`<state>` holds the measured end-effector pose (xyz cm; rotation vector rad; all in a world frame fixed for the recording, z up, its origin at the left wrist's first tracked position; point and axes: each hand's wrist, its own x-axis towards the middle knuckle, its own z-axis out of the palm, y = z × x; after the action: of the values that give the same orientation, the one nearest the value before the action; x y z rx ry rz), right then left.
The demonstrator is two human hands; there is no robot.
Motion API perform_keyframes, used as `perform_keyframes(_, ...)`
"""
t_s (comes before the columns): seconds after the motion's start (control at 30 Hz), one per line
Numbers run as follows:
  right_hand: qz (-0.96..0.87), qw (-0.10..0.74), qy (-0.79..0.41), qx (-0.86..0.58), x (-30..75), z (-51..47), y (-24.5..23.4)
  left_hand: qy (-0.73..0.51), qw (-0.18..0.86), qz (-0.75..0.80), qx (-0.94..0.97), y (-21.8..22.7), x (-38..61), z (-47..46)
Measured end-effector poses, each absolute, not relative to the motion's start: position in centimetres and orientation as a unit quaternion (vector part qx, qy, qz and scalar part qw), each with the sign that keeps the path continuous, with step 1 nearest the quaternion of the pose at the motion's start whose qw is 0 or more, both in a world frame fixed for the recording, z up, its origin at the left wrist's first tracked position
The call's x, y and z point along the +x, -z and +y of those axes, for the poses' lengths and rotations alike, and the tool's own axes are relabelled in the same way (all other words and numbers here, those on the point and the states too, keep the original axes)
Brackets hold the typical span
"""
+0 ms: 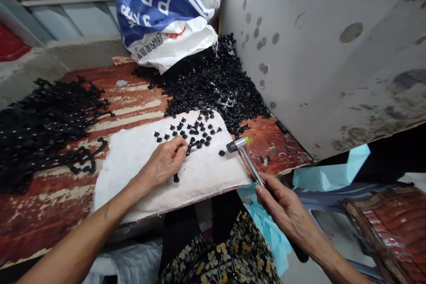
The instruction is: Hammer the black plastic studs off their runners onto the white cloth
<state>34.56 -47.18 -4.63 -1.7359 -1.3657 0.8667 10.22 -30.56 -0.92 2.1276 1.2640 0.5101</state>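
My left hand rests on a white cloth on the worn red table, fingers pinched together on a small black plastic piece. Several loose black pieces lie scattered on the cloth just beyond the fingertips, and one sits below the hand. My right hand grips the handle of a small metal hammer with a yellow face. The hammer head hovers over the cloth's right edge, next to a single black piece.
A large heap of black pieces spills from a white and blue sack at the back. Black plastic chains or strips are piled at the left. A stained grey board stands at the right. Blue plastic lies beyond the table edge.
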Motion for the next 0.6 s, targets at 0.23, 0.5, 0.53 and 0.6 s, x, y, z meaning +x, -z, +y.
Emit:
perform_keyframes(0.23, -0.507, 0.398, -0.390, -0.658, 34.30, -46.73, 4.91, -0.199, 0.330, 0.486, 0.785, 1.34, 10.10, -30.33)
perform_keyframes(0.5, -0.476, 0.398, -0.430, -0.656, 34.26, -46.84, 5.20, -0.201, 0.323, 0.490, 0.784, 1.35, 10.45, -30.33)
perform_keyframes(0.53, -0.475, 0.401, -0.431, -0.654, 34.29, -46.86, 5.28, -0.202, 0.322, 0.492, 0.784, 1.33, 10.48, -30.36)
perform_keyframes(0.6, -0.473, 0.408, -0.434, -0.650, 34.35, -46.89, 5.43, -0.202, 0.318, 0.495, 0.783, 1.29, 10.52, -30.42)
